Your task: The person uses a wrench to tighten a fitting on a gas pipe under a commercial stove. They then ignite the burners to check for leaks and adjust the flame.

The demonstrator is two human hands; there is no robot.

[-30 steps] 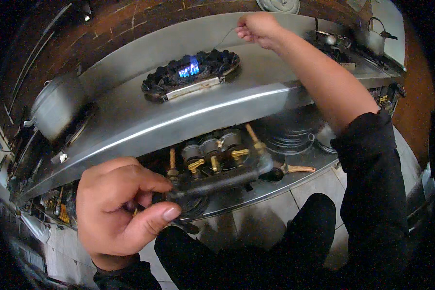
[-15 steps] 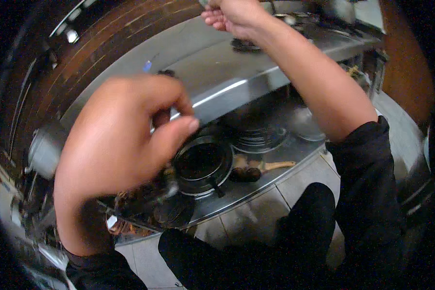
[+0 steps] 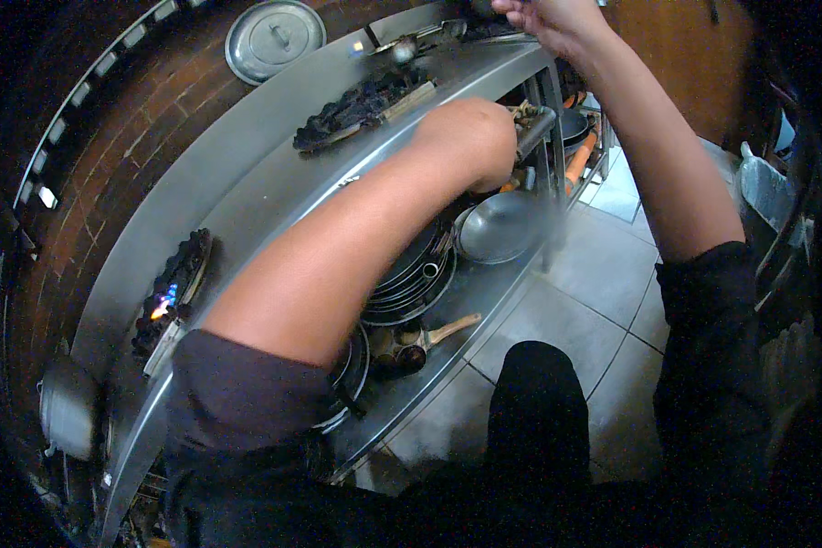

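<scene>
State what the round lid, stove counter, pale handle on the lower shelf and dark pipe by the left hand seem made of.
Round lid: probably aluminium, dull grey with a soft sheen.
Stove counter: likely stainless steel, smooth, with bright streaks along its front edge.
Pale handle: apparently wood, matt and tan.
Dark pipe: metal by its dull sheen, though paint or soot may cover it.

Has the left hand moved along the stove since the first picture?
Yes, to the right: the left hand is now well right of the lit burner, whereas earlier it was at that burner's lower left.
</scene>
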